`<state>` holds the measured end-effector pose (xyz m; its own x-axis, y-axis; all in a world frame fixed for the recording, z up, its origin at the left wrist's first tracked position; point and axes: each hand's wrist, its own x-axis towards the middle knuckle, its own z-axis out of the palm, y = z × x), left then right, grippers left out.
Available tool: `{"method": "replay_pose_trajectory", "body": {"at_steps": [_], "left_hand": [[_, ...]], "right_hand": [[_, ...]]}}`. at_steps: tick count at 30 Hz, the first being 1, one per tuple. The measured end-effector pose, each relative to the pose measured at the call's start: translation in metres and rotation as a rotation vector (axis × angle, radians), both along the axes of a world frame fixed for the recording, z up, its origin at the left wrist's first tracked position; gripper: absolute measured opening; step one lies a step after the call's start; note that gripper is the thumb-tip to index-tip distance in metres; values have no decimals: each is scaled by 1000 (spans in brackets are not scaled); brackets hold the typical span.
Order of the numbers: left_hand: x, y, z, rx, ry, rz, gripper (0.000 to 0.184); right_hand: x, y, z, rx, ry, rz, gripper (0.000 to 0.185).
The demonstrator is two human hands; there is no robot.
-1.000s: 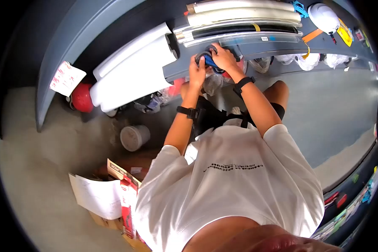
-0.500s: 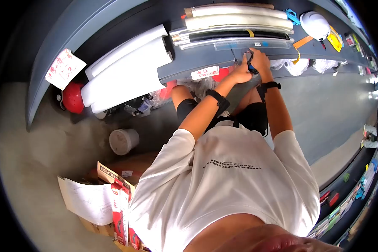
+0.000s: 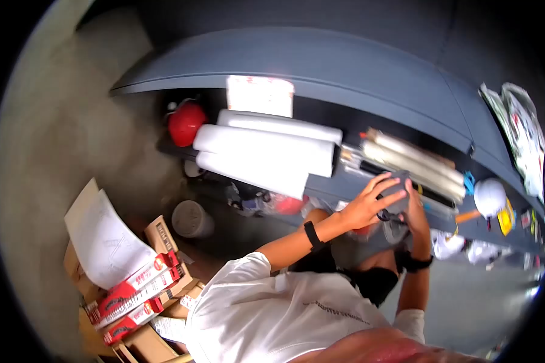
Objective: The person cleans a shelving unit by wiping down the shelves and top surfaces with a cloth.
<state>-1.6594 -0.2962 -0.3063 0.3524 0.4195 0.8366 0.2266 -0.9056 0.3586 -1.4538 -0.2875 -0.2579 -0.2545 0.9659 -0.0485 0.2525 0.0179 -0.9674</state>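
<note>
My left hand (image 3: 369,204) reaches in from the left with its fingers stretched out and spread, over a dark grey object. My right hand (image 3: 416,212) curls around the right side of this dark grey object (image 3: 396,232), which has a small black round part near my left fingers. Blur and the fingers hide its exact kind. Both wrists wear black bands. Just beyond the hands, several long rolls (image 3: 406,160) and dark tubes lie on the grey shelf. White paper rolls (image 3: 266,148) lie to their left.
A red helmet (image 3: 186,123) sits at the shelf's left end, a white helmet (image 3: 489,196) at the right. A handwritten sign (image 3: 259,95) stands behind the rolls. A white bucket (image 3: 192,219) is on the floor. Red boxes (image 3: 133,290) and cardboard are at lower left.
The view has swung left, so the shelf appears lower and further right. My hands have moved apart from their close clasp, and my left fingers have spread. More of the grey object shows.
</note>
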Motion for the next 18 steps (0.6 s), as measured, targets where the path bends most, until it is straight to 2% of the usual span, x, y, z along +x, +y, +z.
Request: {"method": "replay_pose_trajectory", "body": {"at_steps": [2, 4, 7, 9, 10, 11, 12, 13, 14, 15, 17, 18], "left_hand": [[-29, -3, 52, 176, 4, 55, 82], [-51, -14, 103, 321, 1, 126, 77], [-70, -29, 173, 441, 45, 191, 67], [-93, -34, 216, 438, 272, 303, 64], [-103, -29, 237, 427, 312, 251, 65], [-114, -24, 253, 488, 447, 354, 66], [-132, -16, 264, 490, 645, 449, 67], [-149, -6, 274, 488, 841, 543, 68], [-167, 7, 285, 450, 930, 566, 70], [-189, 20, 295, 408, 1015, 588, 72], [-232, 47, 314, 108, 1086, 730, 76], [-263, 67, 321, 29, 1039, 830, 75]], "right_hand": [[-12, -8, 35, 383, -19, 161, 72], [-26, -18, 85, 531, 3, 266, 77], [-27, -14, 123, 471, 199, 208, 80], [-42, -12, 151, 467, 278, 190, 73], [-45, -6, 167, 690, -59, 128, 66], [-50, 1, 182, 899, -403, 61, 59], [-59, 2, 194, 899, -400, 58, 59], [-65, 2, 203, 884, -587, 79, 53], [-69, 3, 206, 864, -774, 101, 46], [-70, 6, 200, 859, -779, 99, 46], [-65, 23, 178, 936, -872, 126, 41], [-70, 25, 176, 949, -889, 113, 47]]}}
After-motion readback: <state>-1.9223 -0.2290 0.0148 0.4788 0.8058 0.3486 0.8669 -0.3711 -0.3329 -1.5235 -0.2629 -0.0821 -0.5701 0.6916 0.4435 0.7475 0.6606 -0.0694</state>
